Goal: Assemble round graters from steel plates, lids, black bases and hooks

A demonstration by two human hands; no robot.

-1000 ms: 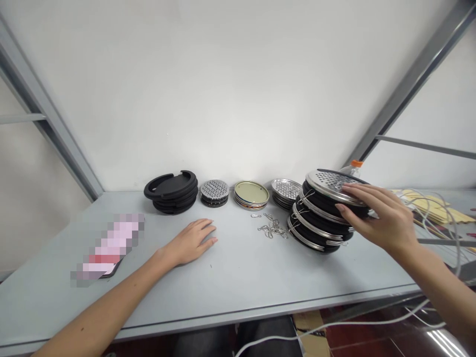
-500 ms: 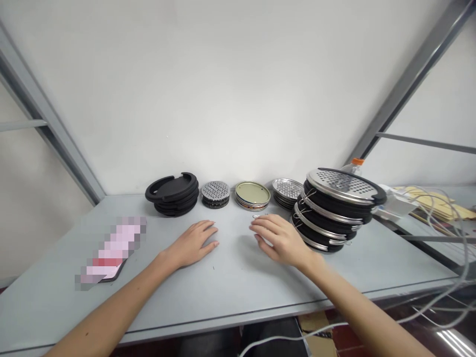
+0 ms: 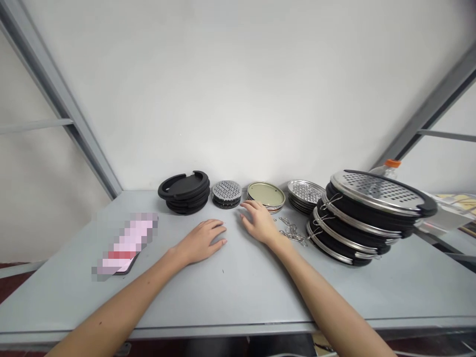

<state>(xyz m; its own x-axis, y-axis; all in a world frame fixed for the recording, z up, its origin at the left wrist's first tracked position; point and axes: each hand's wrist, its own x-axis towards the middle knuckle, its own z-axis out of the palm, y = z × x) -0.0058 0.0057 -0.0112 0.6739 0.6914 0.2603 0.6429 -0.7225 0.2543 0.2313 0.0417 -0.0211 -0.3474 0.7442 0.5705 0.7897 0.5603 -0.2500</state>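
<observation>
My left hand (image 3: 203, 241) rests on the grey table with its fingers apart, holding nothing. My right hand (image 3: 258, 220) is over the table with thumb and fingers spread, nothing visible in it, close to a stack of small perforated metal grater discs (image 3: 226, 193) and a stack of gold-coloured round lids (image 3: 266, 193). Beside its wrist lies a loose pile of small metal wire clips (image 3: 293, 233). Further right are stacked silver grater discs (image 3: 305, 192) and a tall, leaning stack of black-rimmed graters (image 3: 375, 191) with wire clips on their sides.
A pile of black plastic rings (image 3: 184, 187) stands at the back left. A phone (image 3: 128, 248), partly blurred out, lies on the left of the table (image 3: 223, 302). Behind the tall stack is a bottle with an orange cap (image 3: 392, 163). A white wall and metal frame posts bound the back.
My right hand has moved left and away from me, from beside the wire clips towards the small discs. The clips now show. My left hand stays put; the view has shifted.
</observation>
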